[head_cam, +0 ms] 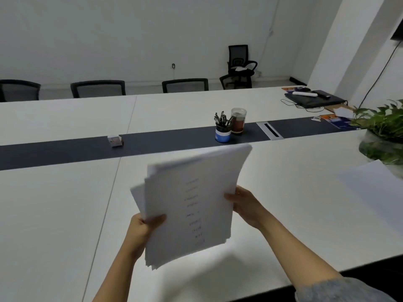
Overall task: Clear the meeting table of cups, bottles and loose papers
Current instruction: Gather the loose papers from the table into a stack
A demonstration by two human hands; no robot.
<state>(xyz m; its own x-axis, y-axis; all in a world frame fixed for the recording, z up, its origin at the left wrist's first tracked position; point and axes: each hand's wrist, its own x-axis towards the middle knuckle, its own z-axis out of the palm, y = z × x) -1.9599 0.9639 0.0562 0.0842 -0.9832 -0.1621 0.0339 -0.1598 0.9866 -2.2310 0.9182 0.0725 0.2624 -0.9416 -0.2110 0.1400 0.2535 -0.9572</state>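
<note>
A stack of white papers with faint printed lines is held up above the white meeting table, blurred from motion. My left hand grips its lower left edge, thumb on top. My right hand holds the right edge. One loose white sheet lies flat on the table at the right. A clear bottle of dark liquid stands on the dark centre strip, touching a blue and white pen cup.
A small white box sits on the strip at left. A potted plant stands at the right edge. A laptop, cables and colourful leaflets lie at the far right. Black chairs line the far side.
</note>
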